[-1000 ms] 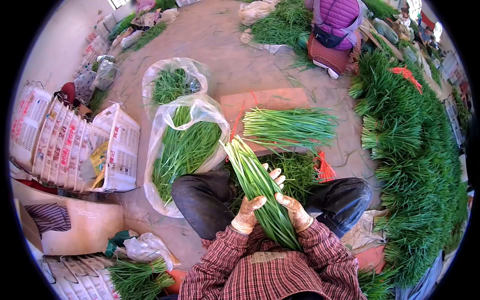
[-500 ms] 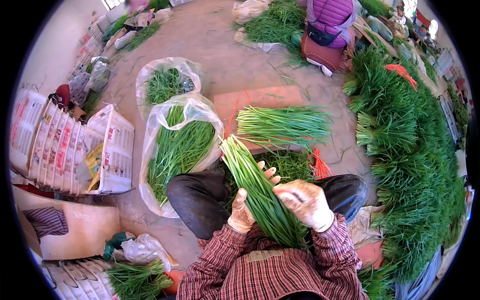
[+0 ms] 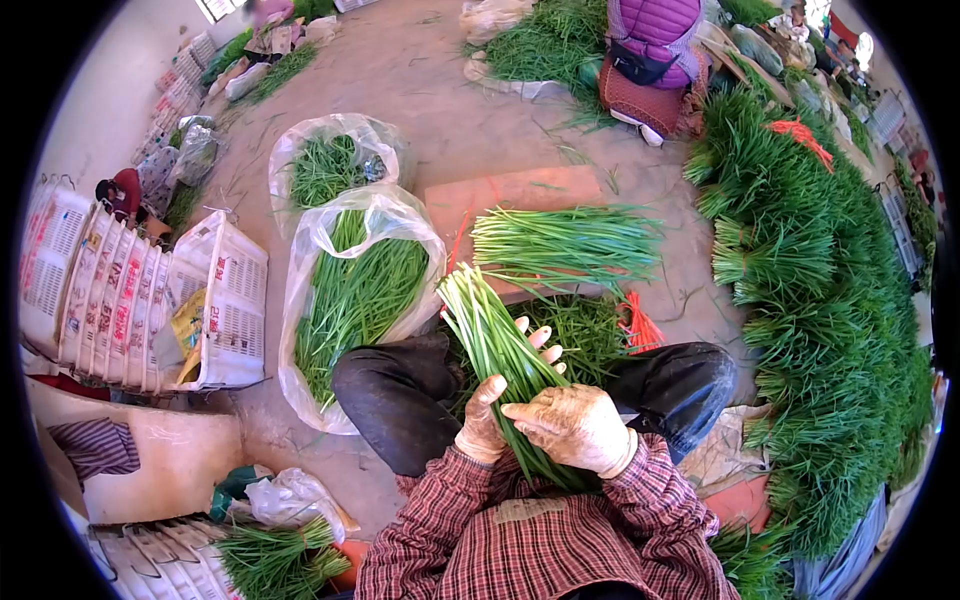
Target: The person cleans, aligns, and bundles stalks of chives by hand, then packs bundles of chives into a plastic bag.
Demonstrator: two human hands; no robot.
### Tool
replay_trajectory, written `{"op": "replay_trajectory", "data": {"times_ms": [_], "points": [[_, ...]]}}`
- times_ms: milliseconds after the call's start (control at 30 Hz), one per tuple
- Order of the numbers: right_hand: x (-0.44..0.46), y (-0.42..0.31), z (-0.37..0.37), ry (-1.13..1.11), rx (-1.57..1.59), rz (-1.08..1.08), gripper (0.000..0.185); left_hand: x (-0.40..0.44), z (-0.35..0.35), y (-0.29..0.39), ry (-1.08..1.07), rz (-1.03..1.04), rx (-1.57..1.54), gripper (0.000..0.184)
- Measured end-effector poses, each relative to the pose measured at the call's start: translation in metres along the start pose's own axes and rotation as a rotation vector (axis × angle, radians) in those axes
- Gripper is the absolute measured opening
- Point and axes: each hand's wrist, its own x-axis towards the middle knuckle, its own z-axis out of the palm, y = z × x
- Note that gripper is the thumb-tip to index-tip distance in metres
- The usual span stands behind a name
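A bundle of long green stalks (image 3: 494, 335) slants across my lap, pale ends up and to the left. My gloved left hand (image 3: 484, 425) holds it from beneath, thumb on the near side and fingertips showing past the far side. Across the top of the bundle lies my gloved right hand (image 3: 575, 425), its fingers curled and its index finger on the stalks. Beyond them, another pile of stalks (image 3: 560, 243) rests on a reddish board (image 3: 450, 200). Loose greens (image 3: 585, 335) lie between my knees, beside red ties (image 3: 640, 325).
Plastic bags of greens (image 3: 365, 300) stand left of the board. White crates (image 3: 235, 300) are stacked at the far left. A long heap of green bundles (image 3: 820, 350) lines the right side. A person in purple (image 3: 655, 50) sits at the top.
My right hand has come off the bundle's right side, moved over its top and curled, then shifted left and down along it. The view has turned slightly.
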Motion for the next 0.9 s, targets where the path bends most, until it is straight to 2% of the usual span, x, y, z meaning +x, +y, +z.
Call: {"op": "replay_trajectory", "data": {"times_ms": [33,100,167,500,633,700,733,767,867,900], "points": [[0.000,0.000,0.000,0.001,0.001,0.000,0.028,0.000,-0.001,0.001,0.000,-0.001,0.001,0.100],[0.001,0.000,0.000,0.137,0.242,0.216,0.027,0.000,-0.003,0.001,0.018,0.003,0.085,0.100],[-0.001,0.001,-0.001,0.122,0.303,0.409,0.029,0.000,-0.004,0.000,0.009,0.010,0.077,0.098],[0.022,0.001,-0.006,0.236,0.107,0.425,0.047,0.002,0.008,0.002,0.021,-0.022,0.046,0.094],[0.029,0.010,-0.005,0.298,0.031,0.349,0.041,0.003,0.016,0.000,0.032,-0.016,0.069,0.093],[0.033,0.014,-0.006,0.345,-0.038,0.283,0.032,0.003,0.011,-0.001,0.034,-0.018,0.063,0.094],[0.033,0.016,-0.006,0.345,0.025,0.314,0.024,0.001,0.001,0.000,0.015,-0.047,0.023,0.092],[0.034,0.018,-0.008,0.346,0.024,0.315,0.024,0.001,0.002,0.002,-0.003,-0.076,-0.016,0.090],[0.035,0.029,-0.012,0.174,0.450,0.560,0.013,0.002,0.011,0.000,-0.013,-0.092,-0.017,0.089],[0.036,0.033,-0.014,0.175,0.450,0.560,0.013,0.002,0.012,0.000,-0.011,-0.107,0.004,0.089]]}}
